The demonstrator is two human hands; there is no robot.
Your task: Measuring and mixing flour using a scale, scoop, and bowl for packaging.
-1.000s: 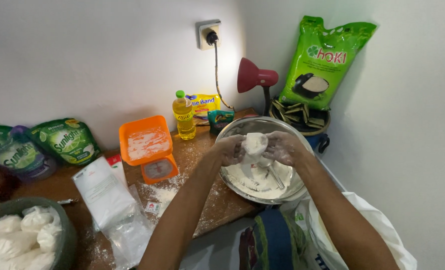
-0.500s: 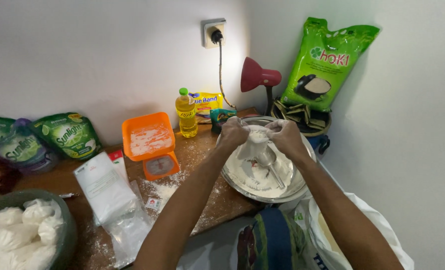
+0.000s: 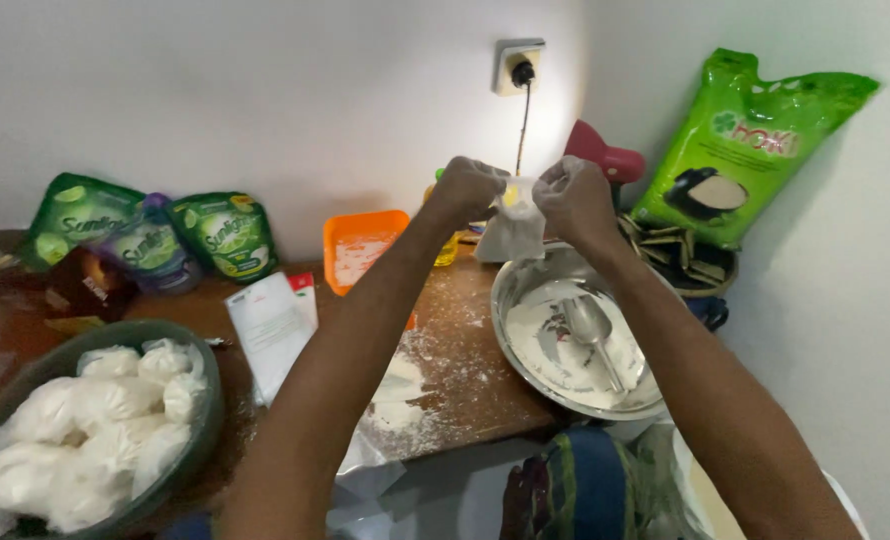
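Both my hands are raised above the metal bowl. My left hand and my right hand pinch the top of a small clear plastic bag of white flour, which hangs between them. The steel bowl below holds white flour and a metal scoop lying in it. Flour is spilled on the brown wooden table beside the bowl.
A grey-green bowl at the near left holds several filled white bags. An orange tray, green pouches, a stack of plastic bags, a red lamp, a wall socket and a large green sack stand around.
My hands have lifted the small flour bag higher above the bowl, and the view has tilted so the hands sit nearer the wall socket.
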